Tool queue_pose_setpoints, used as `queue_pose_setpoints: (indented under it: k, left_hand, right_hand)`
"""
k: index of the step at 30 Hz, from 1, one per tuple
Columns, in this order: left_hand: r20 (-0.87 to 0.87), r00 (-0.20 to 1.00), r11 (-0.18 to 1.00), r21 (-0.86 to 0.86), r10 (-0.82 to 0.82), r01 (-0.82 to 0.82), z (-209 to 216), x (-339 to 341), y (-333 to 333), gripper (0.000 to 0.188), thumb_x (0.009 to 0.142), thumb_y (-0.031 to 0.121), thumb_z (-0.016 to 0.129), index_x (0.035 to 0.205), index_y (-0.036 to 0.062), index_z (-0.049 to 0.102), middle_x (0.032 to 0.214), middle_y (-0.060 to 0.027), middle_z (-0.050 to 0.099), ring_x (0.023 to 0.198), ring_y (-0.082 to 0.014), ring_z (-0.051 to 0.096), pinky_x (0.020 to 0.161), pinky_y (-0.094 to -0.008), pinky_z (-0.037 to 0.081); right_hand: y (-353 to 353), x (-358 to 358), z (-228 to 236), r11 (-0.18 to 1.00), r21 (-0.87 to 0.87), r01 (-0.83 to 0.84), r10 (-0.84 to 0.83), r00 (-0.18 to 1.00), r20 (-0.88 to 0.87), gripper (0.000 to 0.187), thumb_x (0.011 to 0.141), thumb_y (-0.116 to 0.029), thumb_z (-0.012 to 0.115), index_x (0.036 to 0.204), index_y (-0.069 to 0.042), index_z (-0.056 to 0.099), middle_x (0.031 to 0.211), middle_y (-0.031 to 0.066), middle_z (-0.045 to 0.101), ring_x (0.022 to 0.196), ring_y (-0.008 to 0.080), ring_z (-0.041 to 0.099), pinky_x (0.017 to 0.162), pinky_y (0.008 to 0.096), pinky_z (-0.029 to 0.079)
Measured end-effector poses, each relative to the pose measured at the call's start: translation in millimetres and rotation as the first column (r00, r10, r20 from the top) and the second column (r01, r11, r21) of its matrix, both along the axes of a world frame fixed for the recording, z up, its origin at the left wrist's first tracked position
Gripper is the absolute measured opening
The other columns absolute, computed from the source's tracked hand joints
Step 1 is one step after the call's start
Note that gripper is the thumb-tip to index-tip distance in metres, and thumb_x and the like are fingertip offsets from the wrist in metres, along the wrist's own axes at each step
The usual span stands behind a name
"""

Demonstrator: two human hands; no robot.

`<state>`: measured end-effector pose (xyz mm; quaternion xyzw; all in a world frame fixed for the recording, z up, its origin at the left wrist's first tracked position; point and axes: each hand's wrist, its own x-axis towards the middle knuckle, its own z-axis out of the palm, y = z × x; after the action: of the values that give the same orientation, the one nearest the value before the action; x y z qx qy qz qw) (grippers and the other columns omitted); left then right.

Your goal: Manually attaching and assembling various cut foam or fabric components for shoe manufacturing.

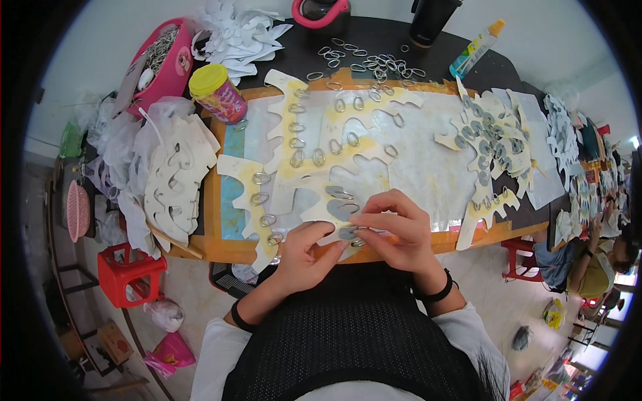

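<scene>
At the table's near edge, both my hands work on a cream cut-out piece (321, 212) with grey oval patches and metal oval rings along its side. My left hand (304, 257) is closed on the piece's lower edge, thumb near a grey patch (348, 233). My right hand (401, 230) pinches at the same edge from the other side; its fingertips partly hide a ring there. Beyond my hands, more cream cut-outs (286, 80) lie flat with oval rings (319, 156) set on yellowish, glue-like strips. Another ringed cut-out (242, 175) lies left of my hand.
Loose rings (388, 63) are scattered at the back, near a black tumbler (433, 23) and a glue bottle (476, 50). A yellow-lidded tub (217, 93) and pink basket (164, 67) stand left. Finished-looking pieces (491, 134) pile up right. A red stool (132, 273) stands lower left.
</scene>
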<state>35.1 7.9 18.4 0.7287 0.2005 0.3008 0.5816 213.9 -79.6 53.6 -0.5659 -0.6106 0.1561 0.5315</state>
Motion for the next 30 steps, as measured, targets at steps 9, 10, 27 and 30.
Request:
queue_pose_setpoints:
  k: [9, 10, 27, 30]
  left_hand:
    - [-0.066, 0.992, 0.994, 0.022, -0.108, 0.11, 12, 1, 2, 0.03, 0.084, -0.007, 0.061, 0.113, -0.0053, 0.059, 0.1, -0.0097, 0.055, 0.094, -0.016, 0.056, 0.079, -0.025, 0.048]
    - [-0.075, 0.993, 0.994, 0.059, -0.086, 0.09, 12, 1, 2, 0.031, 0.083, -0.007, 0.061, 0.114, -0.0052, 0.059, 0.099, -0.0101, 0.055, 0.094, -0.0167, 0.056, 0.078, -0.0253, 0.048]
    - [0.182, 0.982, 0.967, -0.235, -0.055, 0.097, 13, 3, 12, 0.042, 0.085, 0.029, 0.067, 0.107, -0.0058, 0.059, 0.095, -0.0127, 0.06, 0.09, -0.0177, 0.059, 0.079, -0.0296, 0.046]
    - [-0.013, 0.999, 0.966, -0.256, -0.043, 0.038, 14, 6, 9, 0.023, 0.084, 0.013, 0.07, 0.093, -0.005, 0.061, 0.087, -0.0066, 0.061, 0.083, -0.0097, 0.058, 0.071, -0.024, 0.047]
  right_hand:
    - [4, -14, 1, 0.995, -0.047, 0.091, -0.099, 0.975, -0.198, 0.017, 0.075, 0.002, 0.072, 0.09, -0.002, 0.064, 0.087, 0.0107, 0.063, 0.077, 0.0203, 0.063, 0.07, 0.0277, 0.05]
    - [3, -16, 0, 0.99, -0.105, 0.093, -0.116, 0.965, -0.234, 0.016, 0.076, 0.002, 0.071, 0.09, -0.001, 0.063, 0.088, 0.0103, 0.063, 0.078, 0.0193, 0.063, 0.071, 0.0276, 0.05]
    - [1, -26, -4, 0.994, -0.112, 0.006, -0.098, 0.535, -0.839, 0.037, 0.082, 0.01, 0.06, 0.107, -0.007, 0.039, 0.089, 0.0025, 0.053, 0.077, 0.0065, 0.054, 0.069, 0.0212, 0.047]
    - [1, -29, -7, 0.996, -0.082, -0.038, -0.043, 0.597, -0.801, 0.041, 0.082, 0.011, 0.058, 0.111, -0.008, 0.037, 0.091, 0.0013, 0.048, 0.079, 0.0055, 0.051, 0.072, 0.0212, 0.045]
